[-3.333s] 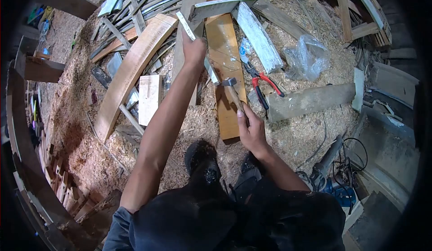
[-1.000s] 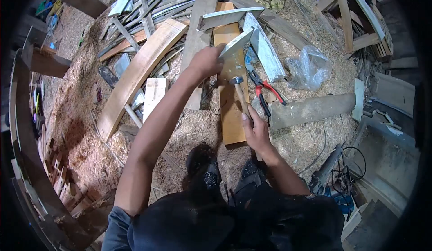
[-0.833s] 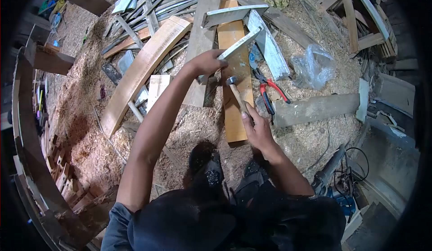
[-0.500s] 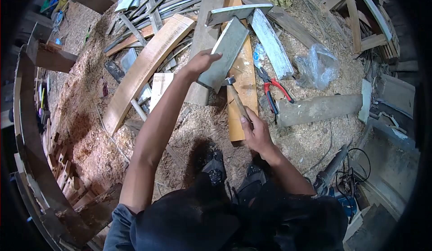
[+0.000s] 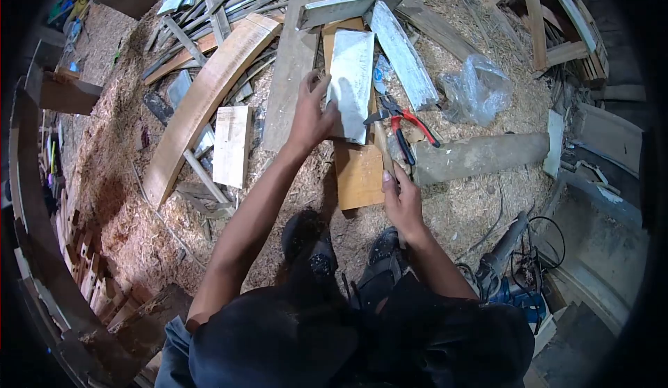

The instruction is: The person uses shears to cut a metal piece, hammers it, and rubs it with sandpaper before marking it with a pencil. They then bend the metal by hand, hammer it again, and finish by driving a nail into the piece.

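Observation:
My left hand (image 5: 314,113) is at the left edge of a white-painted board (image 5: 352,82). Its fingers are curved and apart from the thumb, which touches the board's edge. In my right hand (image 5: 403,200) is a hammer (image 5: 382,141), gripped by its wooden handle, with the dark head beside the board's lower right corner. Pliers with red and black handles (image 5: 410,123) lie just right of the hammer. Above the board sit a curved painted piece (image 5: 351,10) and a slanted white board (image 5: 403,54). A yellowish plank (image 5: 360,179) lies underneath.
Sawdust and shavings cover the ground. A long curved plank (image 5: 202,113) and a short pale block (image 5: 232,144) lie left. To the right are a clear plastic bag (image 5: 480,92), a grey board (image 5: 480,157) and a corded power tool (image 5: 504,256). Thin strips (image 5: 229,12) are piled behind.
The painted board has turned from a tilted position to lie straighter, showing a whiter face. My left hand's grip on it has loosened. The hammer is more upright, and the view has shifted slightly.

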Demonstrator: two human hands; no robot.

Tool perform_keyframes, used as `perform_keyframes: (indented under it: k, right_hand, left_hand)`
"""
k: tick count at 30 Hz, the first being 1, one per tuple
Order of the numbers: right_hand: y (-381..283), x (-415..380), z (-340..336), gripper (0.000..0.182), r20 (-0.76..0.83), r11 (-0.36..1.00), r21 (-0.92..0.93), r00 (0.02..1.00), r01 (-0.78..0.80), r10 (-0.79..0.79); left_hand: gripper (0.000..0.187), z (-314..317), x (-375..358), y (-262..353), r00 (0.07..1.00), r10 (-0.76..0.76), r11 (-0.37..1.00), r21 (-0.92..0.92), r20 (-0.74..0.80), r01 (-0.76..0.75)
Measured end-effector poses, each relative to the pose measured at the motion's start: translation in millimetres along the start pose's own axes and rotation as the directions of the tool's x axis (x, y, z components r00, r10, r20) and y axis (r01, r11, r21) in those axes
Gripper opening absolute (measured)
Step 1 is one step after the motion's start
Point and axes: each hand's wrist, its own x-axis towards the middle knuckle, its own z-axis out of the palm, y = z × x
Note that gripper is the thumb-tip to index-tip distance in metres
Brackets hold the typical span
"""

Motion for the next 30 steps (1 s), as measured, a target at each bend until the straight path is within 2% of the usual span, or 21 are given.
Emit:
perform_keyframes:
  k: [1, 4, 5, 8, 9, 12, 18, 21, 24, 25, 29, 30]
  right_hand:
    - [-9.0, -1.7, -4.6, 0.035, 0.036, 0.995, 0.001, 0.994, -0.099, 0.099]
    - [0.3, -9.3, 4.2, 0.035, -0.044, 0.999, 0.036, 0.998, 0.037, -0.036]
    - [2.4, -10.3, 6.0, 0.034, -0.021, 0.999, 0.028, 1.000, 0.017, -0.016]
    - [4.1, -12.1, 7.1, 0.033, 0.031, 0.999, 0.014, 0.998, -0.052, 0.051]
    - [1.6, -11.8, 7.4, 0.033, 0.042, 0.997, 0.021, 0.996, -0.078, 0.077]
    - [-0.7, -11.9, 7.8, 0.033, 0.048, 0.993, 0.041, 0.993, -0.114, 0.112]
    - [9.9, -12.7, 11.6, 0.033, 0.015, 0.999, 0.003, 0.999, -0.035, 0.035]
    - [9.2, -12.9, 11.3, 0.033, 0.016, 0.999, 0.011, 0.999, -0.040, 0.040]
    - [5.7, -11.4, 7.7, 0.032, 0.038, 0.998, 0.011, 0.997, -0.064, 0.063]
    - [5.0, -10.9, 6.9, 0.032, 0.047, 0.998, 0.009, 0.997, -0.068, 0.067]
    - [3.3, -11.1, 7.4, 0.032, 0.048, 0.997, 0.024, 0.997, -0.068, 0.067]
    - [5.0, -11.3, 8.2, 0.032, 0.047, 0.998, 0.016, 0.997, -0.067, 0.066]
  left_hand:
    - [0.044, -7.2, -4.9, 2.6, 0.999, 0.015, 0.997, -0.077, 0.043, -0.011]
    - [0.042, -22.8, -27.1, 14.1, 0.970, -0.147, 0.972, -0.156, 0.194, 0.178]
    - [0.037, -18.8, -38.9, 4.9, 0.976, -0.132, 0.983, -0.101, 0.170, 0.151]
    - [0.038, -26.2, -60.5, 13.1, 0.971, 0.057, 0.996, 0.050, 0.233, -0.070]
    - [0.039, -24.1, -66.7, 13.1, 0.976, 0.060, 0.997, 0.040, 0.208, -0.070]
    - [0.036, -18.3, -71.3, 1.2, 0.967, 0.199, 0.973, 0.088, 0.162, -0.215]
    - [0.024, -17.7, -64.8, -3.5, 0.957, 0.227, 0.969, 0.054, 0.182, -0.240]
    - [0.014, -6.5, -68.1, -3.7, 0.995, 0.104, 0.989, -0.101, -0.002, -0.104]
    - [0.016, -6.9, -65.7, -2.9, 0.968, -0.238, 0.871, -0.459, -0.083, 0.175]
    - [0.023, -14.6, -65.0, -4.5, 0.971, -0.224, 0.907, -0.381, -0.078, 0.179]
    - [0.024, -17.9, -61.9, -8.8, 0.905, -0.423, 0.797, -0.456, 0.046, 0.396]
    - [0.024, -17.6, -61.5, -7.0, 0.924, -0.380, 0.826, -0.433, 0.045, 0.361]
